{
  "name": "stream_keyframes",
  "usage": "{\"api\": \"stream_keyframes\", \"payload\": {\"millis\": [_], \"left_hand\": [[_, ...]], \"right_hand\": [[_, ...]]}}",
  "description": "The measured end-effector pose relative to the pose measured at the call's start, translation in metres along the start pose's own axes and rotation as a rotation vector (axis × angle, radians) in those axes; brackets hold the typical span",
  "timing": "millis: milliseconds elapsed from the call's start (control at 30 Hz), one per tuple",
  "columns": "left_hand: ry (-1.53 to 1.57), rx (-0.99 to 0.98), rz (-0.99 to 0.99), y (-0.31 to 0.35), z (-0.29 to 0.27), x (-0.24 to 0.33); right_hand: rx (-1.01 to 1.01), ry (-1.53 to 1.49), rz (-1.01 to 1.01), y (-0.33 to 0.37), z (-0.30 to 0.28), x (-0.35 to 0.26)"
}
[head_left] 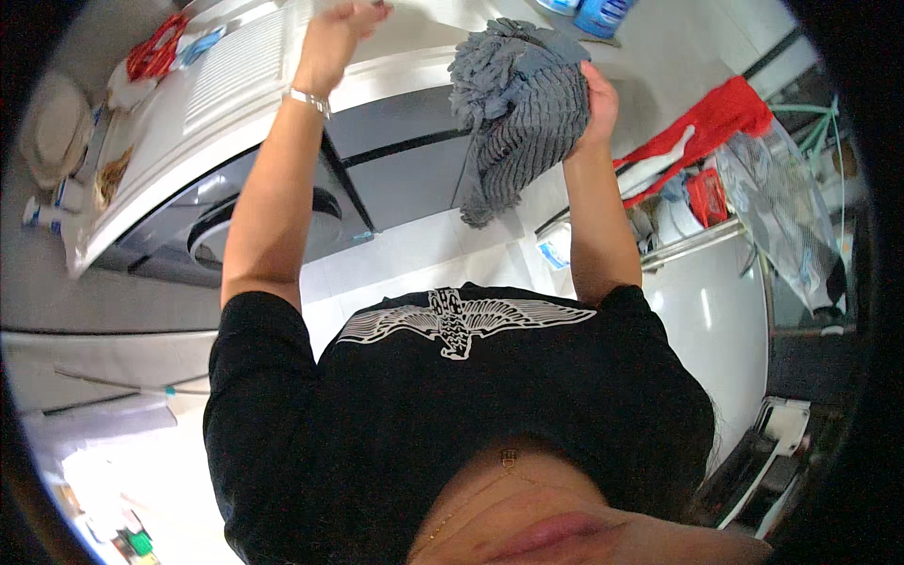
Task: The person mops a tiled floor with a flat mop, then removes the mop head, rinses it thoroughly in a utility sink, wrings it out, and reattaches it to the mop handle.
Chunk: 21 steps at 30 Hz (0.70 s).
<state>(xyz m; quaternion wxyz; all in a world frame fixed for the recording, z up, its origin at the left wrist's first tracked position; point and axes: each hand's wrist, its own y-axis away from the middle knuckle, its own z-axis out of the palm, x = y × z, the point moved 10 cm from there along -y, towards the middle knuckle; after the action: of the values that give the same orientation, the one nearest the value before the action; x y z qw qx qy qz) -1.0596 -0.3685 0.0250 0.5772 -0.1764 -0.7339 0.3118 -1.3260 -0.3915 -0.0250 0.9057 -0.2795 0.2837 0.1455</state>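
My right hand (601, 105) is closed on the right side of a bunched grey ribbed cloth (527, 104). The cloth has a crinkled, ruffled texture, and its lower end hangs down past the front edge of the white counter (405, 77). Whether it is a garment or a towel I cannot tell. My left hand (337, 38), with a bracelet (309, 100) at the wrist, is raised over the counter to the left of the cloth and apart from it. Its fingers are blurred near the top edge of the picture, so their grip is unclear.
A white ribbed washboard surface (235, 80) lies left of my left hand. Below the counter is a dark cabinet front with a round washer door (268, 226). Blue-and-white containers (601, 14) stand behind the cloth. To the right, a red cloth (720, 118) lies over a cluttered shelf.
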Motion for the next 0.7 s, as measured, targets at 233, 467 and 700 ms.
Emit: {"api": "stream_keyframes", "payload": {"millis": [233,467,700], "left_hand": [[0.288,-0.044,-0.354,0.336,-0.133,0.037],[0.36,0.118,-0.368,0.377,-0.169,0.04],[0.878,0.434,-0.426,0.397,-0.218,0.022]], "right_hand": [[-0.37,-0.207,0.376,0.142,0.238,0.201],[-0.401,-0.304,0.621,0.11,0.258,0.32],[-0.382,-0.26,0.784,0.071,0.27,0.374]]}}
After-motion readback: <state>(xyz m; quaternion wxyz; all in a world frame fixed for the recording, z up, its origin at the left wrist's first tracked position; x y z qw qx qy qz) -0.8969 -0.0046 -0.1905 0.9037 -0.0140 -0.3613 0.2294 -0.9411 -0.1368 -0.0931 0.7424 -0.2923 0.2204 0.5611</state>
